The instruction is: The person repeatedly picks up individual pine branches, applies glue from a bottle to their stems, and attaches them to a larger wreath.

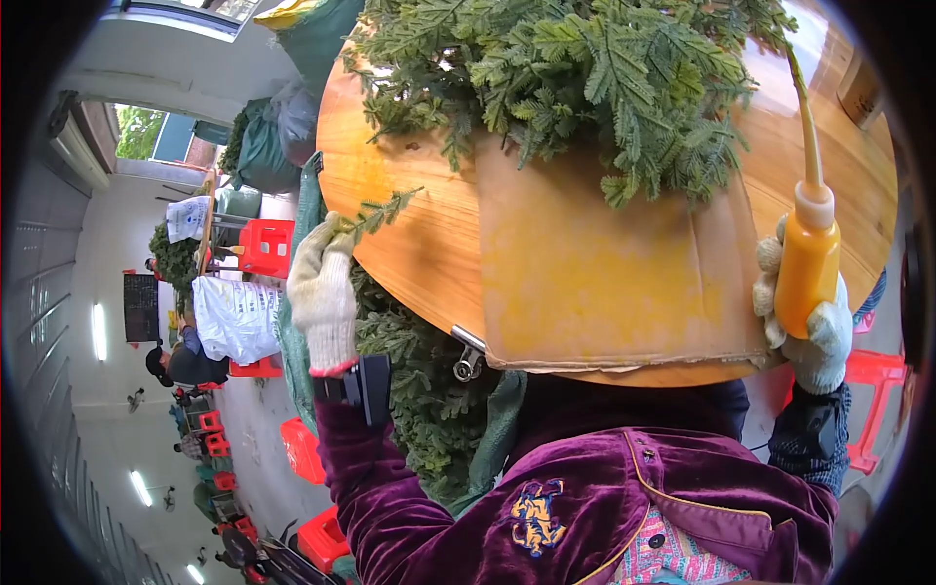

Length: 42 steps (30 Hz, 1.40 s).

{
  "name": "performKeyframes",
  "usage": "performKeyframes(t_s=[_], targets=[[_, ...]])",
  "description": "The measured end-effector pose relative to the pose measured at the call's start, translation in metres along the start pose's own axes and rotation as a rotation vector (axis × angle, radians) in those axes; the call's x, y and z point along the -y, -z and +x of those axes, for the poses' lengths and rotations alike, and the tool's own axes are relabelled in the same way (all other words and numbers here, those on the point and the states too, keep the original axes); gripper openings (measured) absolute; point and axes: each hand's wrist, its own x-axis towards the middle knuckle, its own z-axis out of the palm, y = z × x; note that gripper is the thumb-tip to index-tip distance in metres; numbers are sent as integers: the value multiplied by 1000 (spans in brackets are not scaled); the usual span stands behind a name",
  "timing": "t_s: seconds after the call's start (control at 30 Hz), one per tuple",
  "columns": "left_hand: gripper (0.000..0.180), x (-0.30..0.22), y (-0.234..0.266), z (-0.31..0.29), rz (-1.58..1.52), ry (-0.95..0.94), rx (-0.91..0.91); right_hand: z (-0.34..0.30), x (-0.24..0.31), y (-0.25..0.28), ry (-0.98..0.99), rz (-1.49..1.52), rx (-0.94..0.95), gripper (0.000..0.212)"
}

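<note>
My left hand (322, 283), in a whitish work glove, is closed on a small green fir sprig (382, 214) whose tip points over the table's left edge. A squeeze bottle (808, 255) with orange-yellow contents is upright in my gloved right hand (827, 336), its long thin nozzle pointing up. Between the hands a flat piece of cardboard (624, 292), smeared yellow, lies on the round wooden table (419, 263). A big heap of green fir branches (585, 78) covers its far part.
A metal clip (468, 353) sits at the table's near edge. Below it, a green sack (499, 419) holds more branches (429, 390). Red stools (265, 247), a white sack (237, 317) and a person (190, 361) are to the left. A brownish container (860, 93) stands far right.
</note>
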Motion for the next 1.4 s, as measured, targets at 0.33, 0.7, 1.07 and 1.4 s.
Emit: performKeyframes(t_s=[0.33, 0.7, 1.07, 1.4], targets=[[37, -31, -56, -85, -195, -109, 541, -2, 5, -11, 16, -128, -26, 98], [49, -12, -72, -87, 100, -413, 607, -31, 34, -29, 274, -1017, 326, 89], [37, -12, -84, -106, 118, -585, 247, -39, 35, -58, 436, -1082, 347, 82], [36, 3, -86, -107, 106, -467, 304, -31, 26, -61, 439, -1108, 390, 78]])
